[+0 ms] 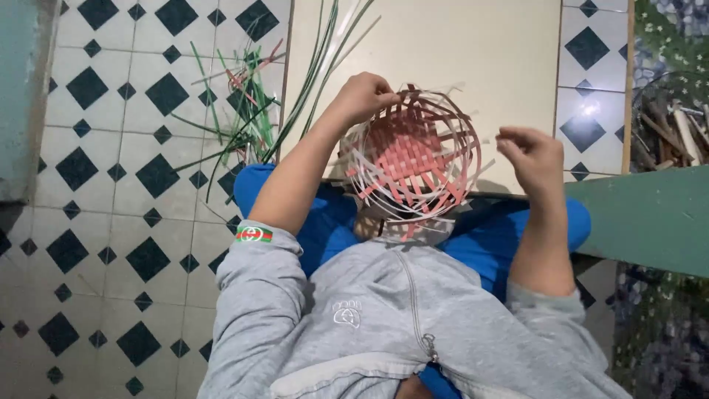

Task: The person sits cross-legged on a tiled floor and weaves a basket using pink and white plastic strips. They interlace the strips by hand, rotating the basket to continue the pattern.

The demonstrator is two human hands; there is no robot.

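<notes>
Basket [413,159], one, half-woven in pink and white strips, sits before me. My left hand [363,96] has its fingers clamped on the rim; my right hand [533,153] hangs beside it, fingers curled together on nothing I can see.

I see no packages, signs or screens around me. My grey top [384,325] carries a small white emblem [346,313]. A striped green-and-red tag [253,234] sits on my left sleeve.
</notes>
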